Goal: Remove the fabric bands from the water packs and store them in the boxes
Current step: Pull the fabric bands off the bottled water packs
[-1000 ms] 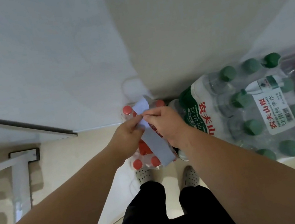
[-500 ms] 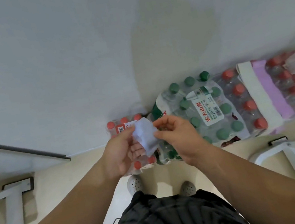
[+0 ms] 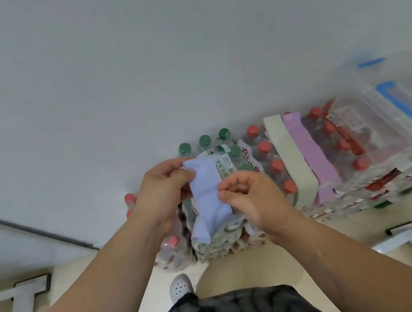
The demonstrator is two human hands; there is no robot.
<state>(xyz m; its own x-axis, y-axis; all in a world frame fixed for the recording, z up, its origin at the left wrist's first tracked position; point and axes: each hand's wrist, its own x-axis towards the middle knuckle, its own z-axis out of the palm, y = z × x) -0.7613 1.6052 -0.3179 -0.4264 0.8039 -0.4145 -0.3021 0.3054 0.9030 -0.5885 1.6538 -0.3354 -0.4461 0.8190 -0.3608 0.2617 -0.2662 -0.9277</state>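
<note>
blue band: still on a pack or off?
Off. The blue band is pinched between the left hand and right hand, held above the packs, its lower end hanging loose.

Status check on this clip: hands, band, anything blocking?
Left hand and right hand both pinching the light blue band, off the packs. Cream band and lilac band still wrapped on red-cap pack. Nothing blocking.
</note>
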